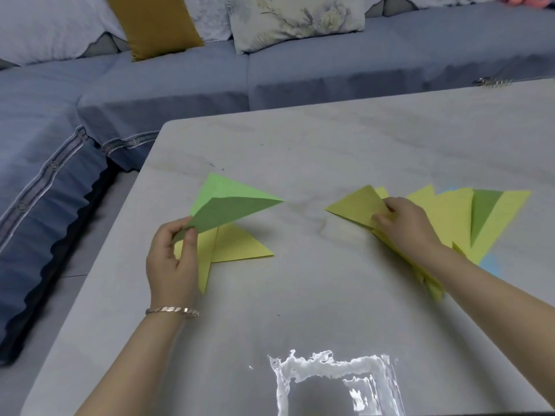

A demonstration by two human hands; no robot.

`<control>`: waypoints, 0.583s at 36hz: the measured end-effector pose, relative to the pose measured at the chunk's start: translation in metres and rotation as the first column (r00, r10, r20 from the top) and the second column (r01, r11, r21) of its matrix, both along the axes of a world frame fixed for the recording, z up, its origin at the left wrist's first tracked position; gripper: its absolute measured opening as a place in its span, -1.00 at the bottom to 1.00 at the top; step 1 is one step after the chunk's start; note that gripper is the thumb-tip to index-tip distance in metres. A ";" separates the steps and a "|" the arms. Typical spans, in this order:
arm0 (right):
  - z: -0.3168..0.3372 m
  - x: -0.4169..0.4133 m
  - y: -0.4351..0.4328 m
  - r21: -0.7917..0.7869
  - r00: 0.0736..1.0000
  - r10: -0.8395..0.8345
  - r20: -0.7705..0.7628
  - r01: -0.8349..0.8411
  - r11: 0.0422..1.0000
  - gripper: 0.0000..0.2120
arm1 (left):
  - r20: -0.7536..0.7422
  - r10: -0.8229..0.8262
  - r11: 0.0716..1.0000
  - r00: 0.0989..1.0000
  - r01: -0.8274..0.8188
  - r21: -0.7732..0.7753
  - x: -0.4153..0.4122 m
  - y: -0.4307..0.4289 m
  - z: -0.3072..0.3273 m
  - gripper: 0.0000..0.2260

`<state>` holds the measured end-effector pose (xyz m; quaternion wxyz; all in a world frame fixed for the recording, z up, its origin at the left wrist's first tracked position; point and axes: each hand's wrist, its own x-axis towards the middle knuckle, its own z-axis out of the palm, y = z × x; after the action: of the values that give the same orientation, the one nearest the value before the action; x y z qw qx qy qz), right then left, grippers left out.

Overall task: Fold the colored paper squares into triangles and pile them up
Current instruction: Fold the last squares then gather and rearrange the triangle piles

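Note:
My left hand (172, 259) pinches the near corner of a green folded triangle (231, 210), held a little above the pale table (330, 145). Under it lie yellow folded triangles (240, 244), overlapping on the table's left side. On the right, my right hand (405, 223) pinches the edge of a yellow sheet (357, 207) whose corner lifts off a fanned pile of yellow and green paper (486, 217). My right forearm covers part of that pile.
A blue sofa (150, 94) with a mustard cushion (153, 25) and a floral cushion (297, 19) wraps the table's far and left sides. A small metal object (492, 81) lies at the far right edge. Bright glare (330, 382) marks the near table surface.

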<state>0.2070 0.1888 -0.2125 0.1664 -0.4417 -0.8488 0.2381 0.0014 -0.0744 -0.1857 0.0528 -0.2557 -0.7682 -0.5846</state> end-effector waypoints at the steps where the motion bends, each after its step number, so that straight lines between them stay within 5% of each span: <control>1: 0.001 0.000 -0.005 0.005 1.000 0.026 -0.017 -0.026 1.000 -0.84 | 0.008 0.015 0.998 1.000 -0.014 -0.056 -0.003 0.001 -0.004 -0.90; 6: 0.006 -0.001 -0.036 -0.065 0.983 0.120 -0.141 -0.130 0.989 -0.87 | 0.127 0.062 0.920 0.990 -0.007 -0.393 -0.024 -0.006 -0.033 -0.76; 10: 0.007 -0.002 -0.058 -0.197 0.941 0.189 -0.281 -0.249 0.948 -0.87 | -0.050 0.088 0.896 0.995 -0.101 -0.433 -0.010 -0.009 -0.033 -0.55; 13: 0.003 -0.002 -0.070 -0.352 0.906 0.230 -0.354 -0.357 0.865 -0.77 | -0.281 -0.217 0.909 0.935 0.088 -0.409 0.023 -0.003 -0.030 -0.61; 16: -0.006 -0.001 -0.081 -0.365 0.912 0.321 -0.256 -0.399 0.841 -0.70 | -0.357 -0.555 0.778 0.751 0.318 -0.542 0.062 0.005 -0.042 -0.70; 18: -0.017 0.002 -0.085 -0.267 0.925 0.369 -0.091 -0.379 0.886 -0.66 | -0.330 -0.669 0.668 0.666 0.345 -0.660 0.085 0.011 -0.055 -0.70; 21: -0.030 0.006 -0.095 -0.024 0.936 0.352 0.018 -0.351 0.936 -0.48 | -0.201 -0.695 0.516 0.690 0.285 -0.808 0.103 0.016 -0.072 -0.63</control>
<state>0.2127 0.0939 -0.2429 0.1075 -0.2871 -0.9134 0.2677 0.1040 -0.0581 -0.2573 -0.0291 -0.6121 -0.7790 -0.1324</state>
